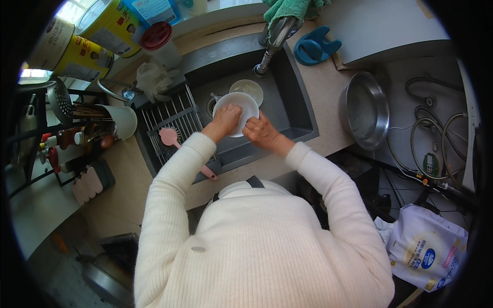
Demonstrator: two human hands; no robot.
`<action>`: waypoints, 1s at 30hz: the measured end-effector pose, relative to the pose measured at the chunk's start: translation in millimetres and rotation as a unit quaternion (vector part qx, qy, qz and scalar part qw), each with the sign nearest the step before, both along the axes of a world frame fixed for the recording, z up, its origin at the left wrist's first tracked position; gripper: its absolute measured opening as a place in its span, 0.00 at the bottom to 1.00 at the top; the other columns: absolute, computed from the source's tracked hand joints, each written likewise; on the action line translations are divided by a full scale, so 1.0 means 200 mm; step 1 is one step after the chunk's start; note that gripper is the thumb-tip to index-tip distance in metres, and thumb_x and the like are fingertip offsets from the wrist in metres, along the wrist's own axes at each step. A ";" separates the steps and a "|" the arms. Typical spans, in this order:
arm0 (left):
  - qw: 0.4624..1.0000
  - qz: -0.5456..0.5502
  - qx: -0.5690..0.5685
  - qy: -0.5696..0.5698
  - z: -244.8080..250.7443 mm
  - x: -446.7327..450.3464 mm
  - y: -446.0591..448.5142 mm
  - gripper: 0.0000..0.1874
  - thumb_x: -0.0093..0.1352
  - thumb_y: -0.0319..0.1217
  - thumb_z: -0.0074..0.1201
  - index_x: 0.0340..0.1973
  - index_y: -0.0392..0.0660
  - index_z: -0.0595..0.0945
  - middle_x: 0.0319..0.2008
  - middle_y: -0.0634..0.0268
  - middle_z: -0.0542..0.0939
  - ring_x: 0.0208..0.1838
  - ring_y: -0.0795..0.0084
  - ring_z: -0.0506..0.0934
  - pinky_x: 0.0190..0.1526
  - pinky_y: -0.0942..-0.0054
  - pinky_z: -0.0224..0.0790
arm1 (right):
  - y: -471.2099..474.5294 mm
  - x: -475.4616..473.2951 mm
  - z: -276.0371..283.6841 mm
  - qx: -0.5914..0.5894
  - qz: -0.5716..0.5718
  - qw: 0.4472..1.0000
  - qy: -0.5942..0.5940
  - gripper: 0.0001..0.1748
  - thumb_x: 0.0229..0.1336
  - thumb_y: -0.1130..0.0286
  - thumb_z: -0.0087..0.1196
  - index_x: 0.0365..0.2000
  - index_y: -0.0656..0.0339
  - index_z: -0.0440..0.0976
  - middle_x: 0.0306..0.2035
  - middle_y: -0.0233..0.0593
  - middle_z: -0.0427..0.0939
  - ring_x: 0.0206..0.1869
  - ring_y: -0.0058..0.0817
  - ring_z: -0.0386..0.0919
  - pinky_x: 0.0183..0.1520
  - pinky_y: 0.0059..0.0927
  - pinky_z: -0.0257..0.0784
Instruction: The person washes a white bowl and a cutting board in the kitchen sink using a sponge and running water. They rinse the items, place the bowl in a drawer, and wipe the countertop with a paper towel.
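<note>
Over the grey sink basin (281,111) a white bowl (238,101) is held tilted. My right hand (261,131) grips its right rim with curled fingers. My left hand (228,118) lies over the bowl's left side with its fingers reaching into it; the fingertips are hidden, and whether they pinch anything cannot be seen. Just behind, a second pale bowl (252,89) rests in the basin, partly covered by the white one. The drain (210,106) shows at the white bowl's left. Above the basin hangs the faucet (275,42), a green cloth (287,13) draped on it.
A metal drying rack (169,119) spans the sink's left side, with a pink-handled brush (169,136) on it. Left stand a utensil holder (125,121) and a red-lidded container (158,40). A blue plastic item (314,46) and a steel basin (364,111) are at right.
</note>
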State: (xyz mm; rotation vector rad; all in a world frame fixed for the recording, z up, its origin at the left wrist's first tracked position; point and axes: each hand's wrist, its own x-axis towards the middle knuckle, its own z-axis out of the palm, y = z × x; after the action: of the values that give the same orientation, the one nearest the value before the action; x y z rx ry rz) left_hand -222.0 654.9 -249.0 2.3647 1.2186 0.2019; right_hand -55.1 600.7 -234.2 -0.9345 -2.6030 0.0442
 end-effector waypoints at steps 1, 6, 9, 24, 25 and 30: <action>0.999 0.000 -0.030 0.043 0.03 0.00 0.00 0.09 0.55 0.24 0.58 0.32 0.40 0.76 0.39 0.47 0.77 0.39 0.47 0.78 0.38 0.55 0.71 | 0.00 0.00 0.00 0.004 -0.003 1.000 -0.002 0.02 0.38 0.74 0.53 0.19 0.60 0.72 0.24 0.38 0.75 0.36 0.35 0.75 0.48 0.50 0.68; 0.989 0.017 0.091 -0.118 0.12 -0.10 0.01 0.08 0.60 0.27 0.56 0.34 0.38 0.77 0.43 0.51 0.76 0.48 0.49 0.74 0.49 0.57 0.67 | 0.02 0.03 0.00 -0.007 -0.021 1.000 0.021 0.04 0.38 0.76 0.54 0.21 0.60 0.72 0.25 0.39 0.76 0.35 0.35 0.75 0.47 0.47 0.69; 0.973 0.086 0.128 -0.173 0.11 -0.20 -0.03 0.12 0.64 0.28 0.54 0.41 0.36 0.77 0.48 0.51 0.74 0.55 0.50 0.69 0.56 0.58 0.62 | 0.04 0.05 0.01 -0.053 -0.034 0.998 -0.003 0.05 0.39 0.77 0.56 0.22 0.60 0.72 0.25 0.40 0.76 0.36 0.36 0.76 0.46 0.44 0.70; 0.909 0.246 -0.063 -0.330 0.07 -0.29 -0.26 0.10 0.69 0.27 0.50 0.43 0.35 0.77 0.43 0.57 0.76 0.40 0.68 0.77 0.40 0.74 0.71 | 0.11 0.10 -0.06 -0.440 -0.164 0.853 0.229 0.08 0.41 0.72 0.63 0.27 0.62 0.79 0.26 0.48 0.80 0.31 0.37 0.81 0.37 0.36 0.74; 0.904 0.255 -0.078 -0.335 0.07 -0.29 -0.26 0.10 0.69 0.27 0.49 0.44 0.35 0.77 0.43 0.58 0.76 0.40 0.69 0.77 0.40 0.75 0.71 | 0.12 0.10 -0.06 -0.483 -0.173 0.819 0.259 0.10 0.42 0.71 0.64 0.29 0.62 0.80 0.26 0.47 0.81 0.31 0.34 0.81 0.37 0.36 0.74; 0.860 0.292 -0.143 -0.393 0.04 -0.28 -0.29 0.10 0.71 0.27 0.47 0.44 0.35 0.77 0.43 0.60 0.76 0.40 0.75 0.78 0.40 0.78 0.71 | 0.13 0.14 -0.04 -0.582 -0.226 0.681 0.383 0.14 0.49 0.69 0.63 0.35 0.67 0.79 0.31 0.41 0.81 0.35 0.32 0.81 0.39 0.35 0.79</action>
State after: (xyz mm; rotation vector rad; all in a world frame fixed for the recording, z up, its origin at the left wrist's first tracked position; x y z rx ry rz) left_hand -277.6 597.4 -240.6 1.3395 1.3480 0.9944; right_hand -26.3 625.7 -241.9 -1.4328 -1.2636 1.6885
